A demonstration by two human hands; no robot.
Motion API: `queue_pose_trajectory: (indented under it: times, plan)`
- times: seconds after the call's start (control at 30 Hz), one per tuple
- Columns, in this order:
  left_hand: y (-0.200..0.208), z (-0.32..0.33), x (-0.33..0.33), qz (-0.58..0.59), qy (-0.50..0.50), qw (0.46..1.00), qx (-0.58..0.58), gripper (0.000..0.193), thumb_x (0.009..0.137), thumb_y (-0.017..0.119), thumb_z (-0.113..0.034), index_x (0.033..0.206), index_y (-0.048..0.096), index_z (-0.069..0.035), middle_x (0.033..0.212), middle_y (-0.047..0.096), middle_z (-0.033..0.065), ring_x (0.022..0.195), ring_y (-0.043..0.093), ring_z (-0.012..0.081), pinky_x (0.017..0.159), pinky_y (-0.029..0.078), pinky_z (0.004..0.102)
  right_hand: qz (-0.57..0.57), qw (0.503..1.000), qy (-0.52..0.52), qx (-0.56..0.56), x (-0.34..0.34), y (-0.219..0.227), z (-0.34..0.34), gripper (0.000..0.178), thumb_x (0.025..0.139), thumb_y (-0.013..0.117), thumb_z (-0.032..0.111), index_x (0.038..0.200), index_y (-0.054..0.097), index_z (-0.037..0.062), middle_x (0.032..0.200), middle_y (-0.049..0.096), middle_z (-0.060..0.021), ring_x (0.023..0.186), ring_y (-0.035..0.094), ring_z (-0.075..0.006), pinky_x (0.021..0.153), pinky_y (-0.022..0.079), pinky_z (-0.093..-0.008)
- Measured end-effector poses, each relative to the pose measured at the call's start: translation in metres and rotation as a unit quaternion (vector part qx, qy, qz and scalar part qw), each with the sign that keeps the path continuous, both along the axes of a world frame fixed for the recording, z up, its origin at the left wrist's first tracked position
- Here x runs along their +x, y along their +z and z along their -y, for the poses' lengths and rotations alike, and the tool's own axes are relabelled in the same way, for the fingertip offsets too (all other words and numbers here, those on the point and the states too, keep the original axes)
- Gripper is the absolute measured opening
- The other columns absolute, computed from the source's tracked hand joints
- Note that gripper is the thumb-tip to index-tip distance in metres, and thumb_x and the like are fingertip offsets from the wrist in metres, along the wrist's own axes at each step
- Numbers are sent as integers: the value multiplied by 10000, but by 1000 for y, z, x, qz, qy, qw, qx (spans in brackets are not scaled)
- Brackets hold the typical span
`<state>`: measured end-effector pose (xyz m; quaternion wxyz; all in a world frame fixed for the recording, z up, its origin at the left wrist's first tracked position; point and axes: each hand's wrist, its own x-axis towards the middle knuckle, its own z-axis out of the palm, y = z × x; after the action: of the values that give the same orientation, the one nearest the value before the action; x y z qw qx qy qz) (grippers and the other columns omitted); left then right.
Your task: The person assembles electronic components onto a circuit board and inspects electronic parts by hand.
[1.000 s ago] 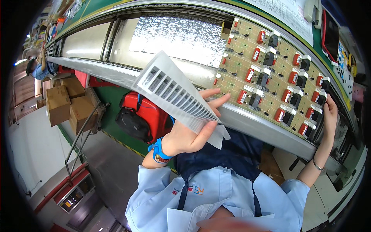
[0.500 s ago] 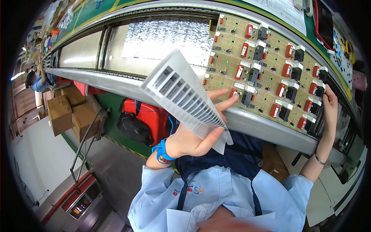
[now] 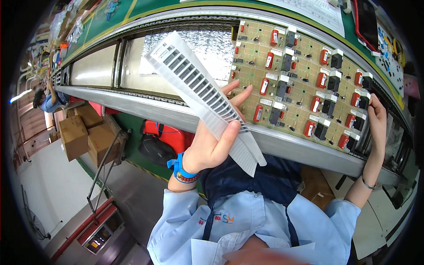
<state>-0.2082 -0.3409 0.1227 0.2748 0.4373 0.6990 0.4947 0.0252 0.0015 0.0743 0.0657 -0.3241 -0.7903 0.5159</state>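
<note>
My left hand [image 3: 206, 145] holds a curved strip of white labels [image 3: 187, 73] with dark printed bars, pinched between thumb and palm side; its other fingers stretch toward the panel's near-left corner. A tan circuit board panel [image 3: 296, 88] lies on the conveyor, populated with red cylindrical parts, black blocks and white-topped pieces. At the panel's right end is my right hand [image 3: 376, 119], fingers curled together beside a black block [image 3: 364, 102]. Whether those fingertips grip anything small is hidden. A blue strap [image 3: 177, 165] and beads circle my left wrist.
The conveyor's metal rail [image 3: 145, 104] runs along the near side. A silvery sheet [image 3: 212, 48] lies left of the panel. Beyond the far rail are a paper sheet [image 3: 309, 13] and a red-framed device [image 3: 365, 26]. Cardboard boxes [image 3: 73, 134] stand at left; a person [image 3: 48, 99] works farther off.
My left hand has moved left with the label strip, which now shows flatter and longer. My right hand stays at the panel's right end. The whole view has shifted slightly.
</note>
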Motion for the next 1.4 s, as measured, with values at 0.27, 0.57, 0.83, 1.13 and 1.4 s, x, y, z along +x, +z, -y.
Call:
queue_pose_trajectory:
  times: [0.27,0.57,0.83,1.13,1.4]
  plan:
    - [4,-2,-3,32,36,999,12,214,872,388,-146,902,497,36,1123,527,234,1259,289,384,993,237,472,-12,1000,22,6,-1,3,1,50,749,374,-48,755,378,1,770,359,2,737,343,-58,709,280,-161]
    - [12,-19,-1,53,-40,998,-6,204,862,404,-147,818,497,29,1254,463,228,1238,293,376,998,231,462,-10,1000,8,14,1,0,0,54,753,384,-54,748,384,0,782,365,-3,732,339,-71,694,276,-164]
    - [14,-30,1,132,-68,989,4,224,861,410,-162,823,524,27,1274,453,207,1260,272,357,999,246,459,-9,1000,7,19,-6,10,9,45,746,389,-52,750,385,-7,768,350,-18,724,343,-90,681,278,-174]
    - [20,-46,-11,47,-95,993,-44,232,863,389,-163,811,516,24,1326,392,208,1237,299,370,999,247,470,-8,999,-5,43,-7,17,14,49,738,388,-52,753,371,-9,766,350,-36,721,352,-104,672,284,-185]
    - [29,-62,-23,72,-84,993,-41,257,879,386,-177,898,530,35,1274,446,215,1129,390,321,965,297,421,-11,999,5,47,-9,22,16,47,725,395,-57,758,388,-25,768,370,-46,707,375,-120,667,311,-197]
